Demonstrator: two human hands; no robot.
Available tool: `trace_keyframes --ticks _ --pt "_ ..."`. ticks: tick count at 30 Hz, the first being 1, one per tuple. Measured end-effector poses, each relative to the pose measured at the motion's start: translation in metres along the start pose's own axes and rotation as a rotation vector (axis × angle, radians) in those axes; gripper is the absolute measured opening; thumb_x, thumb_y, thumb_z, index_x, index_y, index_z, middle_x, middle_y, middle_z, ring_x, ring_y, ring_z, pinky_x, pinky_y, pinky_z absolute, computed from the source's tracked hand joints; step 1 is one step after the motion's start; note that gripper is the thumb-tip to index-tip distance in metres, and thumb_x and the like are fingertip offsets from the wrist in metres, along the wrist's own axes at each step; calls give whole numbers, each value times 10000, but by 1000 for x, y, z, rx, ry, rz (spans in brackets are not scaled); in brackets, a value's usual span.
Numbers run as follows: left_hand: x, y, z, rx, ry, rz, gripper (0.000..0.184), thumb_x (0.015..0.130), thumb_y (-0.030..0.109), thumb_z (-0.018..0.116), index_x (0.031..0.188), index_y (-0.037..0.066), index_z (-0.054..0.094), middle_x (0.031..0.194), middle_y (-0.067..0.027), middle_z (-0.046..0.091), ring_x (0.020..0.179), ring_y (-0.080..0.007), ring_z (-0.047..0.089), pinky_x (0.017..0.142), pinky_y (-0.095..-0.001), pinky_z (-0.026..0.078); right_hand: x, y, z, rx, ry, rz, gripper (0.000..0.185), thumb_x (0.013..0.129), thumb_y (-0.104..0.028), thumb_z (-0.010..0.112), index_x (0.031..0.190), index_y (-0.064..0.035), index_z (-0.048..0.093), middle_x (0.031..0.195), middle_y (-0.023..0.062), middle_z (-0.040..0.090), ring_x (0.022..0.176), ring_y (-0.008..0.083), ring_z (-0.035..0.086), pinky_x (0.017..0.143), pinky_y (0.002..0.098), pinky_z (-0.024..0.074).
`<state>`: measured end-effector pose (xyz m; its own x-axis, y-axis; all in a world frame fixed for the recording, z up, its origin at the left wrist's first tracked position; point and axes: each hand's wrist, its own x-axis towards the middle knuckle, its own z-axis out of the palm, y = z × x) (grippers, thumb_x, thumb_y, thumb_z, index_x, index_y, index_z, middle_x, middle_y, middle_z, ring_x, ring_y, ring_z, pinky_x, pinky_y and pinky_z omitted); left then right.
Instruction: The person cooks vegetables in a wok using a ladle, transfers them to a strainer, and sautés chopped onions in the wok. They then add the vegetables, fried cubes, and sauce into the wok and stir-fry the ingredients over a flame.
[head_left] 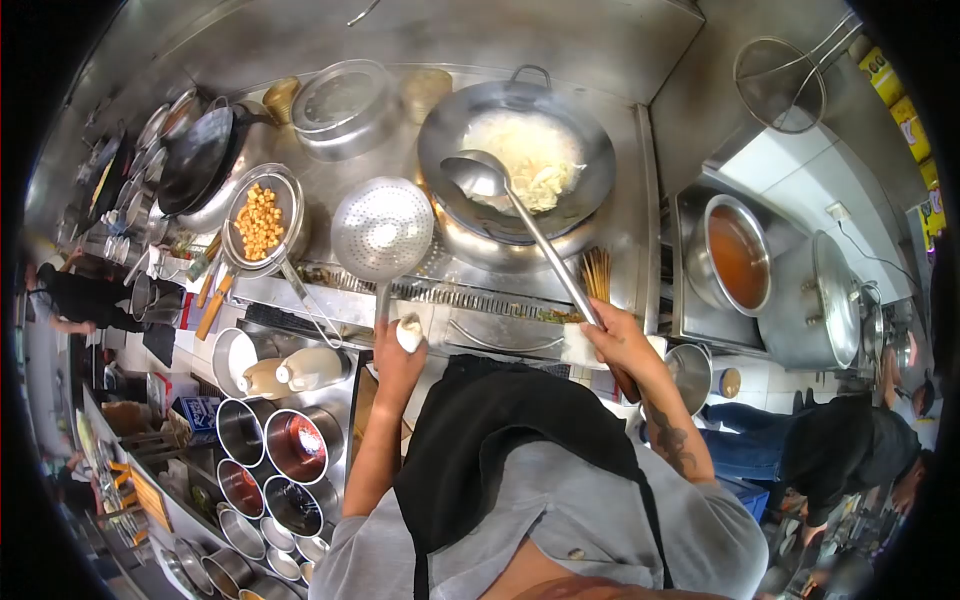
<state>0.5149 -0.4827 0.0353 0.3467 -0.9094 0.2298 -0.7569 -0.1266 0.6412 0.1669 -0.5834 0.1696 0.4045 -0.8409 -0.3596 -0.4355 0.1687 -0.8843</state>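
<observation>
My left hand (397, 362) is closed round the handle of a perforated skimmer (383, 228), whose round bowl lies level just left of the wok. A small white lump (409, 333), perhaps folded cloth, shows at that hand's fingers. In my right hand (622, 345) is the long handle of a ladle (478, 175). The ladle's bowl hangs over the left part of the black wok (435, 135). Pale yellowish pieces of food (540, 180) sit in cloudy liquid in the wok; I cannot tell what they are. A white folded cloth (578, 346) lies beside my right hand.
A strainer (292, 215) of browned cubes stands left, near black pans (195, 160). Sauce pots (300, 445) and squeeze bottles (312, 369) fill the lower left. A bamboo brush (596, 275) rests right of the wok. Farther right are an orange-liquid pot (740, 260) and another person (845, 450).
</observation>
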Motion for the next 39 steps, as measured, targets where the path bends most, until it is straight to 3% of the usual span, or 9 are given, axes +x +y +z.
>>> trace_keyframes --ticks 2,6,11,20,23,25,27,31,39 --pt "2 10 1 -203 -54 -91 466 752 139 709 1163 -21 559 1122 -228 602 1068 -354 585 904 -392 467 20 11 -1 -98 -55 40 422 899 -98 577 1294 23 490 713 78 559 541 143 536 528 271 453" --pt "-1 -1 25 -657 -264 -249 412 778 108 694 1155 -4 572 982 -118 664 927 -180 630 845 -305 482 52 55 16 -607 286 -345 459 881 -139 586 1293 33 479 854 259 623 715 339 623 705 410 509" --pt "-15 6 24 -608 -208 -274 430 771 122 711 1161 4 572 1005 -105 661 934 -170 624 849 -304 484 0 21 -16 -377 201 -203 406 860 -98 619 1235 25 522 868 248 609 729 343 603 713 367 490" --pt "-12 11 21 -564 -258 -219 510 745 135 727 1203 0 545 1029 -113 654 961 -188 619 868 -313 477 -84 21 -79 -875 246 -240 421 856 -98 584 1257 13 517 1056 258 618 915 418 613 795 445 506" --pt "-6 25 23 -585 -310 -213 517 742 132 726 1209 2 546 1047 -115 650 981 -190 611 881 -319 471 -48 33 -84 -974 338 -48 391 842 -61 569 1225 9 536 1034 262 619 919 427 608 782 481 505" --pt "-6 25 32 -562 -299 -149 531 740 169 737 1207 13 540 1008 -139 657 946 -216 634 854 -334 487 -9 69 -92 -939 446 -230 373 839 -74 561 1204 2 547 997 278 620 907 431 611 773 488 504" --pt "-6 33 30 -546 -333 -148 536 739 179 742 1210 24 539 1004 -163 660 952 -249 645 850 -345 492 26 65 -88 -882 462 -58 410 842 -107 571 1231 17 532 966 293 622 890 441 614 787 485 505" --pt "-12 42 27 -507 -341 -127 540 742 180 744 1210 12 532 1008 -185 659 963 -285 651 850 -353 495 101 95 -57 -672 711 -216 468 872 -133 572 1301 35 489 919 268 649 747 385 658 678 467 522" --pt "-27 14 34 -499 -262 -166 551 745 192 751 1212 2 529 1035 -189 653 991 -288 644 865 -358 493 106 15 -21 602 113 164 79 933 -137 544 940 -65 514 676 7 520 455 107 479 391 271 389"
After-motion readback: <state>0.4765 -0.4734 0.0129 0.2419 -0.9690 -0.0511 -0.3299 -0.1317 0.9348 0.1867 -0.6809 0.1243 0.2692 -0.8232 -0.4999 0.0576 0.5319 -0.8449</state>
